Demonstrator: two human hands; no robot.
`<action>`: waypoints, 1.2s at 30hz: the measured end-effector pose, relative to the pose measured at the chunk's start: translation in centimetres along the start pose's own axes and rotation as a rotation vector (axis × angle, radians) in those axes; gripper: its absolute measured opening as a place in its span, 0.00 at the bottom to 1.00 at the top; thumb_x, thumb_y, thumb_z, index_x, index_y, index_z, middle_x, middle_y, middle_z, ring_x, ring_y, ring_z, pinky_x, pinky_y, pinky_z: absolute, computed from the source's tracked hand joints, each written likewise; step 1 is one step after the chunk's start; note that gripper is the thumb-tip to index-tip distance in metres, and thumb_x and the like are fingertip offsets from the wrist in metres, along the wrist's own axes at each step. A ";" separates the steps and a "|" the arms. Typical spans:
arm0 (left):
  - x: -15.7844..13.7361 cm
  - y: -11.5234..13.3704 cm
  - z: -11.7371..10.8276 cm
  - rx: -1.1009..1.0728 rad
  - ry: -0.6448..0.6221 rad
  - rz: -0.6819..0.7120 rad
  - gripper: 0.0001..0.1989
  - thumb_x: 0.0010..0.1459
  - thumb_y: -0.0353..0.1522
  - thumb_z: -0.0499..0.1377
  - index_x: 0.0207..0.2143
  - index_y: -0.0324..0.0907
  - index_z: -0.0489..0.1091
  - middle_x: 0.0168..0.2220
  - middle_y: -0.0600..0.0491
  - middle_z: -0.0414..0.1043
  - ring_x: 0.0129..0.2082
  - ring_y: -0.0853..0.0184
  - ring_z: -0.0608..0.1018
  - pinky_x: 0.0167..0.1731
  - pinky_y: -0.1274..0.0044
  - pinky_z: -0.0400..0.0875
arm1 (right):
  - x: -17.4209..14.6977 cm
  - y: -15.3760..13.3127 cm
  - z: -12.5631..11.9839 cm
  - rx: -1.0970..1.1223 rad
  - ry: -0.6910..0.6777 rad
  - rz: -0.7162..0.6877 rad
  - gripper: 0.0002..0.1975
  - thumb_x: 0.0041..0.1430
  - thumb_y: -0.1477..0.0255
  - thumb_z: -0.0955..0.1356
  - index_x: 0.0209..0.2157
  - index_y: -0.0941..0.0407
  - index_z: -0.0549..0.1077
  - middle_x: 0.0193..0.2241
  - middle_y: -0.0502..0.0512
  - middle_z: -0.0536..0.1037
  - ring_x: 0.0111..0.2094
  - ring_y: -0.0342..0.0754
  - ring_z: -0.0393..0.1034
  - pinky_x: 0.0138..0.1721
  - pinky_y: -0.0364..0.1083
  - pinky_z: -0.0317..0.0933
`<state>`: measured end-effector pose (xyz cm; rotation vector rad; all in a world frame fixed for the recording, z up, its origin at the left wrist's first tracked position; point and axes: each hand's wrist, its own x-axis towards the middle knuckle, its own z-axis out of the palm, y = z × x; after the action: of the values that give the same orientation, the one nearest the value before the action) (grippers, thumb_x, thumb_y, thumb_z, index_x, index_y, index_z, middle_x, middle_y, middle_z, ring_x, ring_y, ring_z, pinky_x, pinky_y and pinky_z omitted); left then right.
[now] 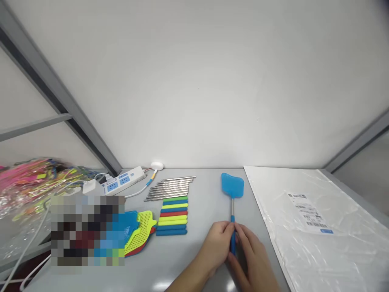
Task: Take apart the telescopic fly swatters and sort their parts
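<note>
A fly swatter (232, 186) with a blue mesh head, a short metal rod and a blue handle points away from me. My left hand (215, 245) is closed round the handle from the left, its thumb pressed near the top of the grip. On the other side, my right hand (253, 252) has its fingers and thumb on the same handle. To the left lie several coloured handle grips (173, 218) in a row, blue, yellow, red and green. Several metal rods (172, 187) lie behind them. Loose swatter heads (142, 227), yellow, blue and red, are piled further left.
A white power strip (123, 182) with plugs and cables stands at the back left. Plastic bags of colourful items (36, 186) fill the far left. A white plastic mailer (279, 219) with a label covers the right side. A blurred patch hides part of the left table.
</note>
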<state>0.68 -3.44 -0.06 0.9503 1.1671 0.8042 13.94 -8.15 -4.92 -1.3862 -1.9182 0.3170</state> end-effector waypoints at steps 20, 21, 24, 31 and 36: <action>-4.7 0.5 -3.9 0.613 0.010 0.299 0.15 0.67 0.36 0.49 0.39 0.44 0.74 0.35 0.49 0.76 0.35 0.65 0.75 0.36 0.78 0.65 | 0.7 1.6 0.6 -0.289 -0.097 -0.112 0.21 0.59 0.67 0.65 0.55 0.48 0.69 0.51 0.61 0.75 0.46 0.62 0.72 0.42 0.59 0.66; -5.2 0.3 -4.5 0.617 0.003 0.317 0.14 0.67 0.36 0.49 0.39 0.44 0.74 0.34 0.49 0.75 0.35 0.65 0.75 0.37 0.77 0.65 | 0.9 1.4 0.4 -0.294 -0.103 -0.131 0.22 0.60 0.67 0.65 0.56 0.49 0.68 0.51 0.62 0.75 0.47 0.62 0.72 0.42 0.58 0.66; -6.7 -0.2 -6.6 0.643 0.009 0.351 0.14 0.67 0.35 0.49 0.39 0.44 0.74 0.34 0.49 0.73 0.34 0.65 0.74 0.35 0.77 0.66 | 1.1 0.6 0.1 -0.310 -0.082 -0.127 0.23 0.60 0.66 0.66 0.57 0.51 0.66 0.52 0.64 0.72 0.49 0.62 0.69 0.44 0.60 0.65; -10.3 -1.4 -12.6 0.695 0.036 0.496 0.13 0.67 0.33 0.49 0.42 0.44 0.74 0.32 0.48 0.73 0.33 0.64 0.74 0.35 0.75 0.66 | 1.4 -2.3 0.2 -0.279 -0.068 -0.174 0.21 0.61 0.64 0.66 0.55 0.50 0.68 0.57 0.64 0.66 0.54 0.62 0.64 0.50 0.61 0.62; -11.7 -2.3 -14.7 0.638 0.153 0.484 0.12 0.67 0.34 0.49 0.41 0.44 0.73 0.33 0.48 0.74 0.33 0.63 0.75 0.36 0.74 0.66 | 7.4 -6.3 0.1 -0.296 -0.235 -0.333 0.16 0.64 0.66 0.64 0.53 0.50 0.70 0.56 0.61 0.67 0.54 0.58 0.64 0.51 0.57 0.61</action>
<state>-16.07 -12.18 0.53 1.7704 1.3801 0.9113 8.27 -3.88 1.75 -1.2204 -2.4267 0.0336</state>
